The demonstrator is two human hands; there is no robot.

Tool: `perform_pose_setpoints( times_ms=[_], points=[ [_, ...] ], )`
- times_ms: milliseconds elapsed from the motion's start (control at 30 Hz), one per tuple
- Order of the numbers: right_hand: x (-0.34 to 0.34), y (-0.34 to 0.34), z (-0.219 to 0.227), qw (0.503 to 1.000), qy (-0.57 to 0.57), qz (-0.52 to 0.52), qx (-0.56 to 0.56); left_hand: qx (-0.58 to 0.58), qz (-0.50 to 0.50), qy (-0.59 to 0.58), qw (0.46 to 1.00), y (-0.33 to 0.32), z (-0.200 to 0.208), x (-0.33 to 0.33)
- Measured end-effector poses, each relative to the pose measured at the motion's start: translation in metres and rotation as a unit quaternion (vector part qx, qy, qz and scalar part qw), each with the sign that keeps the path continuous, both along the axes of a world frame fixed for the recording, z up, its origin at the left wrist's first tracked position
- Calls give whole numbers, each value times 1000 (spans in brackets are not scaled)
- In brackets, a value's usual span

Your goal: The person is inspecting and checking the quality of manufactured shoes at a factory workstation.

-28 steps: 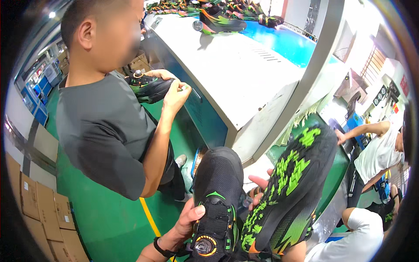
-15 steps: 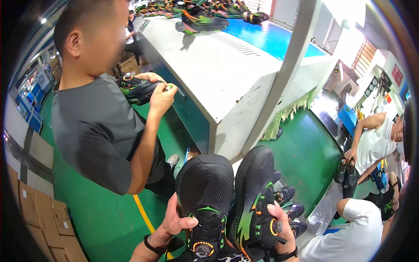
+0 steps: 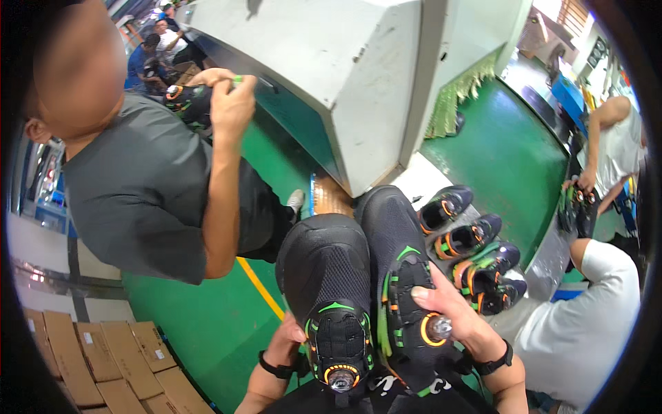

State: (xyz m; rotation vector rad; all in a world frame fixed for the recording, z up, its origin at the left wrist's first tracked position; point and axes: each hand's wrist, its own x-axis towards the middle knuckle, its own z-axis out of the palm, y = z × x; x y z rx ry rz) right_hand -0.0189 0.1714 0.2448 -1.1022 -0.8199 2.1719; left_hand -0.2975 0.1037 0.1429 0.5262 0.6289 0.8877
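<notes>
Two black sneakers with green and orange trim are held side by side before me, toes pointing away. My left hand (image 3: 292, 334) grips the left sneaker (image 3: 324, 269) by its outer side near the heel; most of its fingers are hidden under the shoe. The right sneaker (image 3: 389, 228) is in my right hand (image 3: 455, 309), thumb over the lace area beside the clear round dial (image 3: 438, 328). A similar dial (image 3: 340, 379) sits on the left shoe's tongue. The shoes' toes touch or nearly touch.
Several similar sneakers (image 3: 469, 236) stand on a surface to the right. A large white machine housing (image 3: 372, 90) rises ahead. A co-worker in a dark shirt (image 3: 138, 186) handles another sneaker on the left. People in white (image 3: 579, 331) sit at right. Brown cartons (image 3: 103, 359) lie lower left.
My view has tilted down and shifted. The right sneaker has turned more upright, top toward me, and now lies closer against the left one. The row of sneakers at right shows more fully.
</notes>
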Motion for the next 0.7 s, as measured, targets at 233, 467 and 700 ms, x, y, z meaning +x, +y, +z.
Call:
perform_pose_setpoints(
  times_ms=[233,467,700],
  points=[
    [27,30,34,986,-27,75,145,13,-30,-151,988,26,-21,22],
    [46,33,92,959,-181,72,205,-5,-45,-207,977,13,-32,15],
    [28,44,121,859,-387,144,302,-22,-72,-244,967,14,-33,13]
  ],
)
